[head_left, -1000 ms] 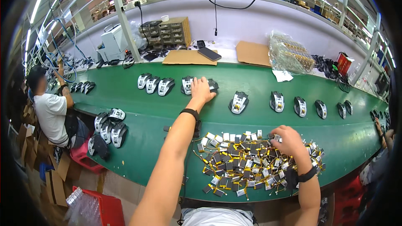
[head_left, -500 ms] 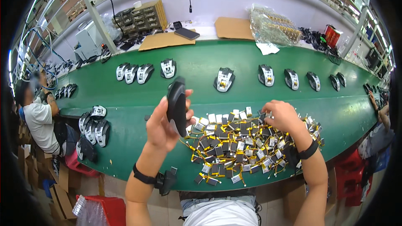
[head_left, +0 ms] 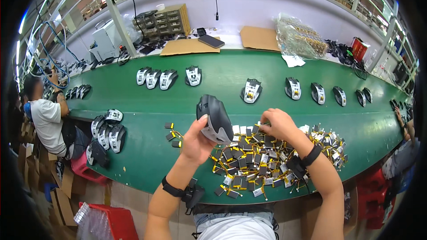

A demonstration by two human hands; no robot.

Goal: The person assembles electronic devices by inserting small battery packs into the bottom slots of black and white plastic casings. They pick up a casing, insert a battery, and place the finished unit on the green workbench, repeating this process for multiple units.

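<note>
My left hand is closed round a computer mouse with a dark top shell and a silver-grey side, raised over the green bench. The mouse is tilted, and its underside is hidden. To the right, my right hand reaches to the far edge of a heap of small pouch batteries with yellow tape and thin wires. Its fingers pinch a dark battery at that edge. A few loose batteries lie left of the heap.
Half-assembled mice stand spaced along the bench's raised far strip. More mice are grouped at the left. Behind are cardboard sheets, a bubble-wrapped stack and a drawer cabinet. A person sits at the left.
My left hand has turned the mouse so more of its top and side shows. My right hand has shifted left along the heap's far edge and now pinches a battery. The view has swung slightly.
</note>
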